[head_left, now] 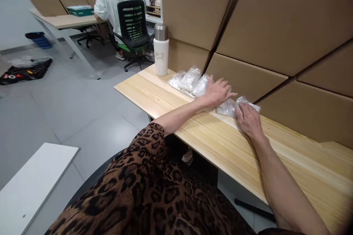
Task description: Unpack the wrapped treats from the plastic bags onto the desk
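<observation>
Plastic bag [230,107] under both hands' grip.

faint mark on white flask [161,54], perhaps letters, unreadable, no other text

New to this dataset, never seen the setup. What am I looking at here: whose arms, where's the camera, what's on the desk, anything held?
There is no machine: a person works with bare hands, filmed by one camera worn on their head, looking forward and down. The left hand lies flat on a heap of clear plastic bags on the wooden desk. The right hand presses on another clear bag beside it. Neither hand has a closed grip on anything; both rest on top. A white flask with a metal cap stands at the desk's far end, and cardboard panels form a wall behind. Another person sits at a farther desk.
</observation>
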`<state>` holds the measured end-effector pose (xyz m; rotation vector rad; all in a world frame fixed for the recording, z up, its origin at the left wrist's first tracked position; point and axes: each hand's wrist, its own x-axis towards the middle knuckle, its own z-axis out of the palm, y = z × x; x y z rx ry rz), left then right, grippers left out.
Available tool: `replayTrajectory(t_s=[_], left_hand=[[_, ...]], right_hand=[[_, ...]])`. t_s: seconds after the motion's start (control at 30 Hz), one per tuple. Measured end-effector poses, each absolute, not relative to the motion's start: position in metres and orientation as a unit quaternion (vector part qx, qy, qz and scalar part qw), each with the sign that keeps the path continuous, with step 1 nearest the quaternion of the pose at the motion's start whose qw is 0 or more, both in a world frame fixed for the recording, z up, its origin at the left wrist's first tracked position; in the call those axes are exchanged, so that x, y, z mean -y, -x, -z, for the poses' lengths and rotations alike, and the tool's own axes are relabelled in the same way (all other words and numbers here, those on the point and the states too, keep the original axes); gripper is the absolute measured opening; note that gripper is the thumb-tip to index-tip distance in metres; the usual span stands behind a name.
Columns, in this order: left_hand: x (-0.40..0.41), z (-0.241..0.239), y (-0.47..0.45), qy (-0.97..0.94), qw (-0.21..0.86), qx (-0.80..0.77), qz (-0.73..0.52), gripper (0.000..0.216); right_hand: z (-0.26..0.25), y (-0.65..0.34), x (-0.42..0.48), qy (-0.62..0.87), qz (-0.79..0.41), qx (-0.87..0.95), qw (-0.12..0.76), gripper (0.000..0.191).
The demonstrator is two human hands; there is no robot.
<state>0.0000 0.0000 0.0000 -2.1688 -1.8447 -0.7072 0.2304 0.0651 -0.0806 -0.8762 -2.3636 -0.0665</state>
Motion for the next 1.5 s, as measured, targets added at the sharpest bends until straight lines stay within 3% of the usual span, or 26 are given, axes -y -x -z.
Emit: replayTrajectory(t_s=[0.13, 0.3, 0.53, 0.77, 0.93, 1.17, 1.3, 1.4, 1.5], left_hand=[[0.015, -0.02, 0.014, 0.681, 0.078, 0.669, 0.288, 0.047], [0.036, -0.025, 0.044, 0.616, 0.045, 0.721, 0.314, 0.045], [0.041, -0.026, 0.066, 0.583, 0.048, 0.736, 0.341, 0.041], [0.037, -0.018, 0.051, 0.637, 0.029, 0.699, 0.323, 0.042], [0.036, -0.011, 0.039, 0.693, 0.012, 0.663, 0.284, 0.046], [0.035, 0.001, 0.029, 0.736, 0.017, 0.65, 0.189, 0.045], [0.033, 0.004, 0.028, 0.737, 0.029, 0.653, 0.172, 0.045], [0.033, 0.006, 0.028, 0.734, 0.034, 0.655, 0.174, 0.044], [0.033, 0.006, 0.026, 0.733, 0.038, 0.654, 0.185, 0.043]], right_hand=[[0.071, -0.225, -0.054, 0.335, 0.036, 0.876, 0.346, 0.065], [0.076, -0.214, -0.051, 0.322, 0.054, 0.87, 0.37, 0.062], [0.099, -0.214, -0.074, 0.32, -0.035, 0.886, 0.335, 0.059], [0.08, -0.224, -0.066, 0.376, -0.101, 0.844, 0.368, 0.074], [0.055, -0.211, -0.05, 0.34, -0.036, 0.831, 0.438, 0.061], [0.046, -0.164, -0.047, 0.293, -0.051, 0.892, 0.341, 0.058], [0.052, -0.153, -0.054, 0.264, -0.132, 0.914, 0.276, 0.075], [0.049, -0.153, -0.056, 0.268, -0.169, 0.91, 0.267, 0.086], [0.036, -0.159, -0.052, 0.264, -0.187, 0.901, 0.29, 0.08]])
